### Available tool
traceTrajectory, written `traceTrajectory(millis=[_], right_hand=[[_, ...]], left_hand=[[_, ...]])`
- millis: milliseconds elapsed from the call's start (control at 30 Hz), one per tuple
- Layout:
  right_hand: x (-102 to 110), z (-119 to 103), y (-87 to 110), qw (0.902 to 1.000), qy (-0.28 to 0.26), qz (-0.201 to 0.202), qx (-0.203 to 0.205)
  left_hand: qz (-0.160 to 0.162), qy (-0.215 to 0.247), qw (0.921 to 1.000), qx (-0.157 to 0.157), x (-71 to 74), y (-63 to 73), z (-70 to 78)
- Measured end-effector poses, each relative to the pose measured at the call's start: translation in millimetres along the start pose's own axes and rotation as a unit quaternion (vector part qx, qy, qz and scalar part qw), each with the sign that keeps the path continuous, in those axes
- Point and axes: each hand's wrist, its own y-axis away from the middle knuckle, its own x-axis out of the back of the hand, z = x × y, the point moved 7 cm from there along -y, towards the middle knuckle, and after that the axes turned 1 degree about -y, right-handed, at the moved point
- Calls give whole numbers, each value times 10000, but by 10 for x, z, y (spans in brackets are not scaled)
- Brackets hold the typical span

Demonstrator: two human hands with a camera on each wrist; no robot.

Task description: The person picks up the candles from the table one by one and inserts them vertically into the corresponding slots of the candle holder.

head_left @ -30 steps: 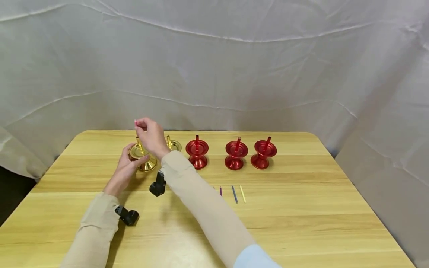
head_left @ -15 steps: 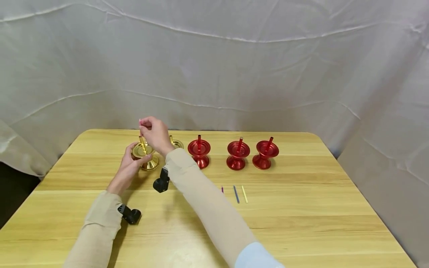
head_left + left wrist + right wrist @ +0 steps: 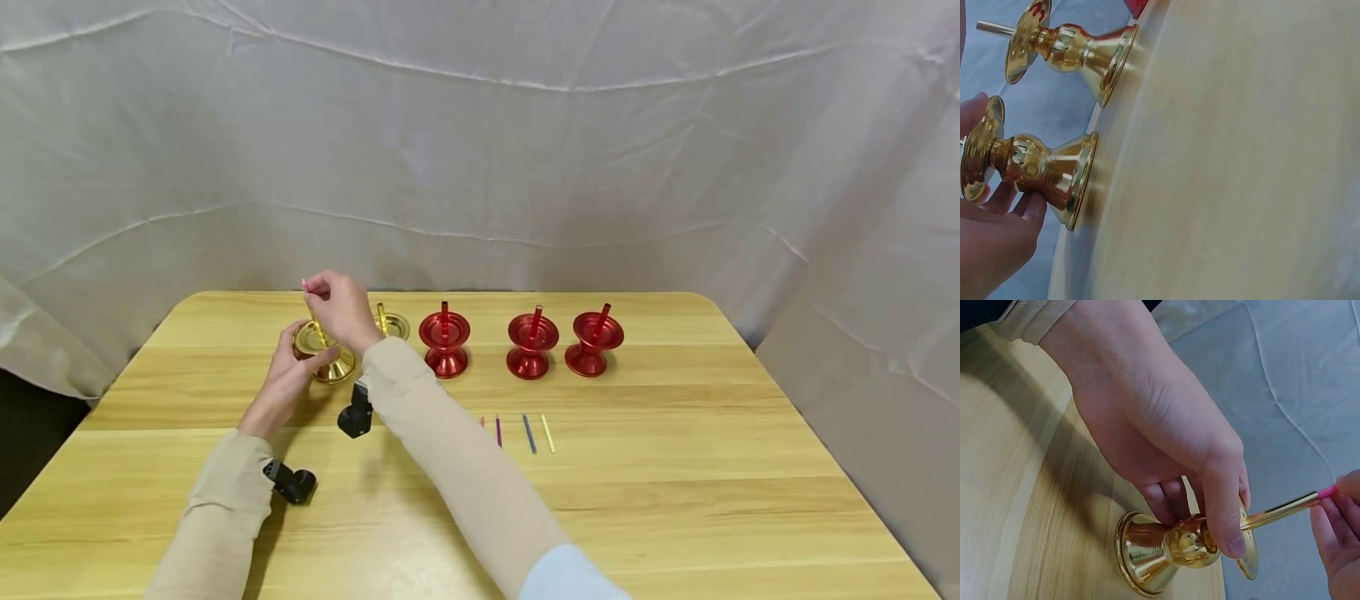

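Observation:
My left hand (image 3: 283, 379) holds the leftmost gold candle holder (image 3: 336, 367), its thumb and fingers around the stem and dish. In the right wrist view the holder stands with its base on the table and a thin gold tube (image 3: 1282, 511) rising from its dish. A slim pink candle (image 3: 1327, 491) is at the tube's mouth, pinched between the thumb and fingers of my right hand (image 3: 343, 310). Its lower end is hidden in the tube's mouth. Just right stands a second gold candle holder (image 3: 1063, 50), partly behind my right hand in the head view.
Three red candle holders (image 3: 447, 360) stand in line to the right along the back of the wooden table (image 3: 675, 483). Before them lie slim candles: yellow (image 3: 547, 433), blue (image 3: 529, 433), purple (image 3: 498, 430) and a reddish one (image 3: 482, 420) partly behind my right sleeve. Grey cloth hangs behind.
My right hand has come down slightly, bringing the pink candle down to the tube's mouth. My left hand keeps its hold on the gold candle holder.

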Motion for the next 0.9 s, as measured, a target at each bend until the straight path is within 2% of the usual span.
traceTrajectory(millis=[267, 667, 767, 900], right_hand=[[-8, -12, 4, 10000, 54, -51, -56], [38, 8, 21, 9989, -254, -50, -384], [95, -73, 21, 9982, -392, -133, -431], [241, -292, -20, 9985, -422, -269, -210]], left_hand=[[-9, 18, 10000, -20, 7, -6, 8], [-6, -24, 10000, 13, -2, 7, -4], [1, 7, 10000, -26, -7, 19, 2], [61, -18, 9999, -104, -10, 24, 24]])
